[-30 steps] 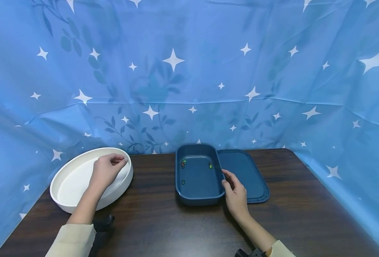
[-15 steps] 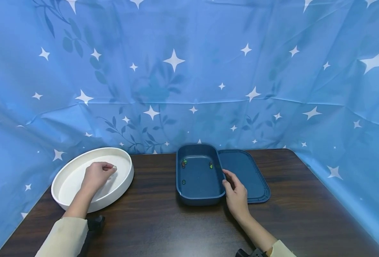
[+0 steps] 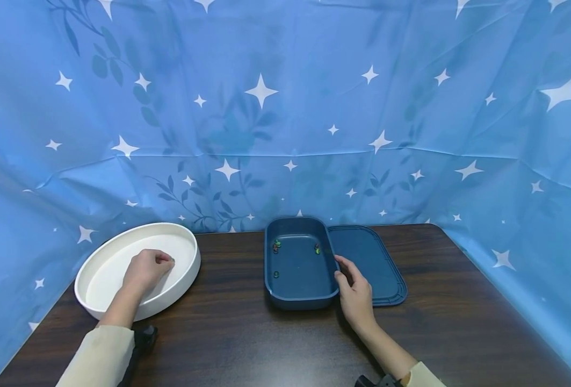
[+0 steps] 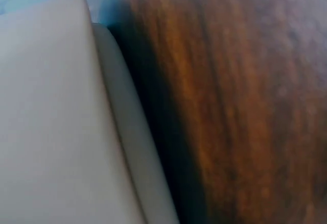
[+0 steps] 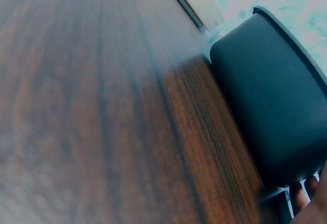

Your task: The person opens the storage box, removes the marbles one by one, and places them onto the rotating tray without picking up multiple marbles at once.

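A round white tray [image 3: 102,269] stands at the left of the table. My left hand [image 3: 145,271] is over it, fingers bent and tips drawn together low near the tray floor. Whether anything small sits between those tips is hidden. A dark blue rectangular box [image 3: 298,279] stands upright in the middle, without its lid. Inside lie several tiny green and reddish pieces [image 3: 276,246], too small to identify. My right hand [image 3: 355,295] holds the box by its right side, thumb and fingers at the rim. In the right wrist view, fingertips [image 5: 299,196] touch the box's lower corner.
A flat blue lid [image 3: 367,263] lies right of the box, partly behind my right hand. The dark wooden table [image 3: 227,344] ends at a blue curtain [image 3: 285,123] with white stars. In the left wrist view, the white tray's wall [image 4: 56,117] fills the left side.
My left hand has moved left and down, from the tray's right rim to low over its middle. My right hand and the box have stayed in place.
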A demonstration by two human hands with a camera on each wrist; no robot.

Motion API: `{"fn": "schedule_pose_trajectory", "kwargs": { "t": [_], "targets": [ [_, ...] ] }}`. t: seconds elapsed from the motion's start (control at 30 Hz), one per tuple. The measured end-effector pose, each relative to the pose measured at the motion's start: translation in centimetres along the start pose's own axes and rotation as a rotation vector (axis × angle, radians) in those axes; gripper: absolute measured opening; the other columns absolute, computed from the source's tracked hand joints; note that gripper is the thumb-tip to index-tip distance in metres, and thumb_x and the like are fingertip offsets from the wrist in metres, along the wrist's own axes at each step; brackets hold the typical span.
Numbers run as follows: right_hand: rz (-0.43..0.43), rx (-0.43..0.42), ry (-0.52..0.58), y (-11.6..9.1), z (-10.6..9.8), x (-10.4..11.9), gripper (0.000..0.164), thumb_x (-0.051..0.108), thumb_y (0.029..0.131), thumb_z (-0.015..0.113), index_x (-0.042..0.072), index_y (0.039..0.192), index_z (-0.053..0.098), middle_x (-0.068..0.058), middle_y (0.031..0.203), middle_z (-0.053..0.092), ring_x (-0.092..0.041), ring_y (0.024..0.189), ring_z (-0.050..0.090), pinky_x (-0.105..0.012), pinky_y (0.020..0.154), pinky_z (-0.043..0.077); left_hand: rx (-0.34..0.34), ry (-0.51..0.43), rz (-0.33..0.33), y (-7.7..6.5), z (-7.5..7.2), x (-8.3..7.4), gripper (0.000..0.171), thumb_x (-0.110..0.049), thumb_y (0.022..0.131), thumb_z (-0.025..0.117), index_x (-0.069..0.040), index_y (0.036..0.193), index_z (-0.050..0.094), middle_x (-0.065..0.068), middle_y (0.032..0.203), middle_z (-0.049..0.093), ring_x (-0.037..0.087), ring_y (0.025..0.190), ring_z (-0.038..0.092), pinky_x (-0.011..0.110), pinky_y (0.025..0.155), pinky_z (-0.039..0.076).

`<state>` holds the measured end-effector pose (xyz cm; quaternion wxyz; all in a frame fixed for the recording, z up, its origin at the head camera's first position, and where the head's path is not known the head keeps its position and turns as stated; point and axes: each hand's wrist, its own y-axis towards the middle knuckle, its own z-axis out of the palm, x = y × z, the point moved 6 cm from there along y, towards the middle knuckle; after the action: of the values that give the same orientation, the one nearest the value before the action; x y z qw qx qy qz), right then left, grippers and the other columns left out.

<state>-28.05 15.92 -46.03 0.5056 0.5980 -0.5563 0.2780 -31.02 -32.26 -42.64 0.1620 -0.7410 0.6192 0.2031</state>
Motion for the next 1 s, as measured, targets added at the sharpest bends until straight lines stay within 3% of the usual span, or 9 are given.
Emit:
{"fn": "schedule_pose_trajectory", "kwargs": {
  "t": [0.3, 0.53, 0.7, 0.83, 1.0],
  "targets": [
    [0.006, -0.005, 0.000, 0.1, 0.0, 0.0, 0.037, 0.014, 0.102, 0.051, 0.015, 0.138, 0.060, -0.010, 0.143, 0.061, -0.025, 0.134, 0.057, -0.050, 0.107, 0.048, 0.000, 0.028, 0.001, 0.2, 0.0, -0.1, 0.030, -0.022, 0.093, 0.065, 0.002, 0.109, 0.073, 0.016, 0.096, 0.072, 0.026, 0.084, 0.059, 0.038, 0.075, 0.045],
    [0.010, -0.006, -0.008, 0.1, 0.0, -0.2, 0.037, 0.014, 0.102, 0.052, 0.015, 0.138, 0.060, -0.009, 0.143, 0.062, -0.024, 0.133, 0.058, -0.049, 0.107, 0.048, 0.010, 0.027, -0.039, 0.3, 0.0, 0.1, 0.042, -0.031, 0.095, 0.061, 0.004, 0.117, 0.069, 0.024, 0.111, 0.070, 0.032, 0.093, 0.062, 0.047, 0.083, 0.049],
    [0.008, -0.002, -0.007, 0.0, 0.1, -0.2, 0.037, 0.014, 0.102, 0.052, 0.015, 0.138, 0.060, -0.009, 0.143, 0.061, -0.024, 0.134, 0.058, -0.049, 0.107, 0.048, -0.005, 0.020, -0.017, -0.2, -0.6, -0.2, 0.043, -0.031, 0.096, 0.062, 0.004, 0.120, 0.068, 0.026, 0.115, 0.069, 0.033, 0.094, 0.063, 0.046, 0.081, 0.050],
    [0.007, -0.002, -0.003, 0.1, 0.1, -0.2, 0.036, 0.014, 0.102, 0.052, 0.015, 0.138, 0.060, -0.008, 0.143, 0.061, -0.024, 0.134, 0.057, -0.049, 0.107, 0.048, -0.049, 0.012, 0.042, -0.7, -1.2, -1.4, 0.041, -0.031, 0.096, 0.063, 0.002, 0.119, 0.070, 0.025, 0.115, 0.071, 0.034, 0.096, 0.065, 0.046, 0.079, 0.050],
    [0.007, 0.000, -0.002, 0.0, 0.1, -0.1, 0.037, 0.014, 0.102, 0.051, 0.015, 0.138, 0.060, -0.009, 0.144, 0.061, -0.025, 0.135, 0.057, -0.049, 0.107, 0.048, -0.097, 0.011, 0.114, -1.2, -1.5, -4.4, 0.038, -0.030, 0.095, 0.064, -0.001, 0.118, 0.071, 0.021, 0.114, 0.073, 0.036, 0.099, 0.067, 0.049, 0.082, 0.052]
  ]
}}
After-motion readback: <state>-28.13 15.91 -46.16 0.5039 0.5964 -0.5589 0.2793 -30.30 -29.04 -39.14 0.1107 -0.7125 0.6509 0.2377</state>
